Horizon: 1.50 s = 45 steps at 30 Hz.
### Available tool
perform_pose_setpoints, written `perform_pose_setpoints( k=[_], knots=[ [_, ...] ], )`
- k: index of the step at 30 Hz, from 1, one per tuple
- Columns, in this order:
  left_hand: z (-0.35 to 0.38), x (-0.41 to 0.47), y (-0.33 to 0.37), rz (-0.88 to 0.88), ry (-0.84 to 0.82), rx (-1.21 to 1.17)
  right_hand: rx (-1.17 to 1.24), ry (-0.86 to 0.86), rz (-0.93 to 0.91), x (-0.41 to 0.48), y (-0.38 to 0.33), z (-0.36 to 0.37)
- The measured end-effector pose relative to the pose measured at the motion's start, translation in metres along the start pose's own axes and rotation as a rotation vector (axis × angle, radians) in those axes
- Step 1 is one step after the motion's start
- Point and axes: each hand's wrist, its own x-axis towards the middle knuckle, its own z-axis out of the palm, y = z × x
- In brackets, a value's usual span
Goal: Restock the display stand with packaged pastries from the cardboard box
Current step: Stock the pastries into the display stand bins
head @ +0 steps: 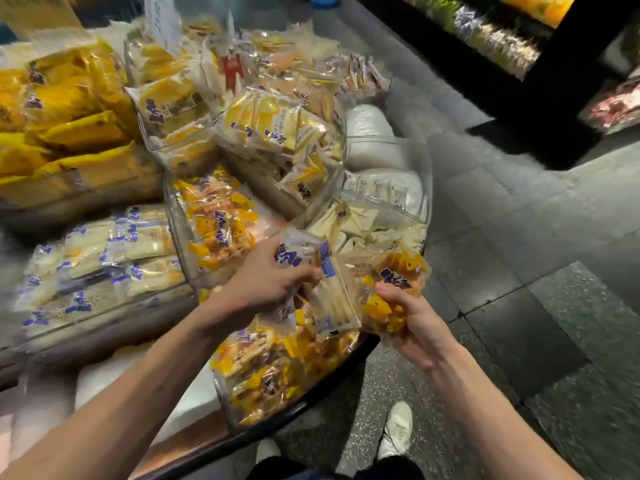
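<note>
You stand at the display stand (194,441), a round tiered stand with clear plastic compartments that fills the left and middle of the view. Each compartment holds one kind of packaged pastry: bright yellow packs (69,133) at the far left, pale long packs (104,258) below them, yellow-and-white slices (273,129) in the middle, and white triangle sandwiches (363,226) at the right edge. The nearest compartment (270,372), just under your hands, is full of orange-and-yellow pastry packs. The dark tiled floor (519,271) lies to the right, with another shelf (512,46) at the top right. Your two shoes (398,431) show at the bottom.

Your left hand (266,278) is closed around a pale pastry pack (329,296) with a blue label, and holds it above the nearest compartment. Your right hand (405,313) is pressed together around an orange pastry pack (394,285), thumb on top, just beside the stand's rim. The two packs touch each other between your hands. The cardboard box does not show in this view.
</note>
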Motion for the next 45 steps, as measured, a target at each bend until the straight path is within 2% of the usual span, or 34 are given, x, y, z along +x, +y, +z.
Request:
perform_pose_setpoints(
  k=[8, 13, 21, 29, 35, 38, 40, 42, 45],
  knots=[
    [0.114, 0.067, 0.040, 0.007, 0.235, -0.069, -0.040, -0.006, 0.037, 0.022, -0.111, -0.111],
    [0.158, 0.107, 0.060, 0.000, 0.299, -0.161, -0.004, -0.017, 0.051, 0.043, -0.163, -0.146],
    [0.189, 0.185, 0.088, -0.013, 0.268, -0.349, 0.043, -0.034, 0.091, 0.110, -0.235, -0.181],
    [0.190, 0.280, 0.094, 0.067, 0.356, -0.301, -0.087, 0.004, 0.099, 0.218, -0.320, -0.208],
    [0.187, 0.320, 0.075, 0.027, 0.329, 0.021, -0.159, -0.021, 0.140, 0.265, -0.367, -0.220],
    [0.193, 0.334, 0.053, -0.014, 0.292, 0.356, -0.181, -0.028, 0.175, 0.285, -0.380, -0.221],
    [0.197, 0.344, 0.037, 0.076, 0.263, 0.628, -0.199, -0.053, 0.205, 0.298, -0.387, -0.218],
    [0.202, 0.349, 0.027, 0.121, 0.184, 0.839, -0.226, -0.108, 0.235, 0.309, -0.392, -0.215],
    [0.208, 0.349, 0.019, 0.034, 0.021, 1.169, -0.281, -0.155, 0.279, 0.323, -0.397, -0.212]
  ],
)
